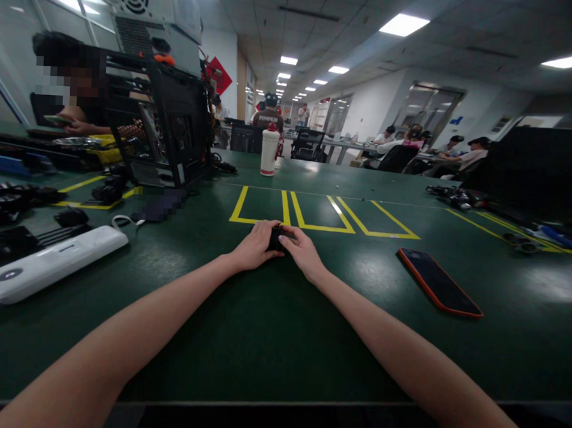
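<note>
Left hand (257,246) curls over small black object (276,238) on dark green tabletop (260,340); right hand (302,248), half-closed, touches its right side with the fingers

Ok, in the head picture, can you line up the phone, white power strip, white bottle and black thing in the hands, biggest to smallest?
1. White power strip
2. Phone
3. White bottle
4. Black thing, going by the part that shows; the left hand and right hand hide some
</note>
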Demonstrator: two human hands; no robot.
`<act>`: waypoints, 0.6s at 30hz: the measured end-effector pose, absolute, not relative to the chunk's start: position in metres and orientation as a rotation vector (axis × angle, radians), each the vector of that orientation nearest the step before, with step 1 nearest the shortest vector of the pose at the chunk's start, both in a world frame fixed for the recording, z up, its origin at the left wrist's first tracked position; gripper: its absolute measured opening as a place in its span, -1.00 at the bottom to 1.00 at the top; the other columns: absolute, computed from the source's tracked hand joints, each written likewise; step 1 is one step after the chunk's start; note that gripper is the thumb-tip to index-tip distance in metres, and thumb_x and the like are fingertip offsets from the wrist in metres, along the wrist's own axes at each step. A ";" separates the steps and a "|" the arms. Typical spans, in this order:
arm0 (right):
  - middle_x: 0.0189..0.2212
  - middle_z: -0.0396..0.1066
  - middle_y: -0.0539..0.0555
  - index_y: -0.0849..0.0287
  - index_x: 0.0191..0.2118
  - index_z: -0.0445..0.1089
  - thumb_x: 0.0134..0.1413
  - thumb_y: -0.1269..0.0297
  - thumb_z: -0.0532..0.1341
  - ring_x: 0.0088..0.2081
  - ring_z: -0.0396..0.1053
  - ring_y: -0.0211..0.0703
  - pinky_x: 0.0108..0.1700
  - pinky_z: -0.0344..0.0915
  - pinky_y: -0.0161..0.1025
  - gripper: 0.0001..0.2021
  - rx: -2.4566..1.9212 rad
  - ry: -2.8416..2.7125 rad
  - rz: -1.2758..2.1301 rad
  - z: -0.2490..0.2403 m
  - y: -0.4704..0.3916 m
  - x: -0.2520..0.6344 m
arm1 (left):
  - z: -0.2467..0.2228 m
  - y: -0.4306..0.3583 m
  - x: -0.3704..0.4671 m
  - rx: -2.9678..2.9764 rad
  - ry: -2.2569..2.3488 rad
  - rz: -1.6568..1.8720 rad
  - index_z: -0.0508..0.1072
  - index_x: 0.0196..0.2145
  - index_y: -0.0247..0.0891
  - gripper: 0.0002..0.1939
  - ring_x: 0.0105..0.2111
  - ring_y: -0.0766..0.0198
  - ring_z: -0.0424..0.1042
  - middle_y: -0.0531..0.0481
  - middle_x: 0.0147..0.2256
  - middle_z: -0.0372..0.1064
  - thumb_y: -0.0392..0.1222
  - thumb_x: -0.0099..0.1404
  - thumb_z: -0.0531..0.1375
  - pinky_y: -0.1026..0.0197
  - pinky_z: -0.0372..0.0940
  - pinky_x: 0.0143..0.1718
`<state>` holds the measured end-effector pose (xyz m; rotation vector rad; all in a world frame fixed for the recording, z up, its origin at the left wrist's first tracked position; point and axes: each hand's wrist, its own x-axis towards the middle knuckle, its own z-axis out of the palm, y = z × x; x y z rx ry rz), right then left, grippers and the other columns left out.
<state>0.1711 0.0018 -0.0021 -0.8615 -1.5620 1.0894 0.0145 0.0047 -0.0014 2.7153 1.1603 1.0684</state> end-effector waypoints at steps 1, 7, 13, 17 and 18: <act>-0.16 0.30 0.05 0.14 -0.18 0.26 -0.10 0.27 0.16 -0.12 0.28 -0.20 -0.01 0.18 -0.15 -0.73 -0.860 -1.565 1.097 -0.003 0.003 0.171 | -0.001 0.005 0.015 2.716 1.158 1.072 -0.01 0.02 -0.30 -0.34 -0.05 0.03 0.15 -0.20 -0.07 0.10 -0.04 0.05 0.19 -0.06 0.13 -0.05; -0.18 0.30 0.02 0.13 -0.24 0.24 -0.13 0.31 0.18 -0.09 0.27 -0.22 0.02 0.17 -0.18 -0.75 -0.765 -1.557 1.148 -0.005 0.000 0.172 | -0.002 0.005 0.015 2.723 1.161 1.078 -0.01 0.02 -0.28 -0.35 -0.05 0.01 0.15 -0.19 -0.08 0.10 -0.05 0.05 0.20 -0.09 0.12 -0.05; -0.26 0.30 0.01 0.12 -0.27 0.26 -0.03 0.26 0.11 -0.15 0.28 -0.23 -0.04 0.19 -0.17 -0.84 -0.810 -1.582 1.043 -0.002 -0.003 0.172 | -0.002 0.005 0.015 2.699 1.165 1.074 -0.01 0.02 -0.28 -0.34 -0.06 0.02 0.16 -0.19 -0.07 0.10 -0.03 0.05 0.19 -0.07 0.13 -0.05; -0.19 0.30 0.03 0.12 -0.21 0.26 -0.05 0.27 0.13 -0.09 0.25 -0.20 -0.01 0.16 -0.15 -0.78 -0.868 -1.567 1.058 -0.004 0.001 0.172 | -0.001 0.004 0.015 2.704 1.172 1.061 -0.01 0.02 -0.29 -0.34 -0.06 0.02 0.16 -0.18 -0.08 0.10 -0.03 0.05 0.19 -0.07 0.14 -0.05; -0.17 0.30 0.04 0.12 -0.19 0.26 -0.05 0.27 0.13 -0.08 0.25 -0.19 0.00 0.15 -0.14 -0.76 -0.877 -1.568 1.077 -0.004 0.002 0.172 | -0.001 0.005 0.015 2.706 1.175 1.061 -0.01 0.02 -0.29 -0.34 -0.07 0.02 0.16 -0.18 -0.08 0.10 -0.03 0.05 0.19 -0.06 0.14 -0.05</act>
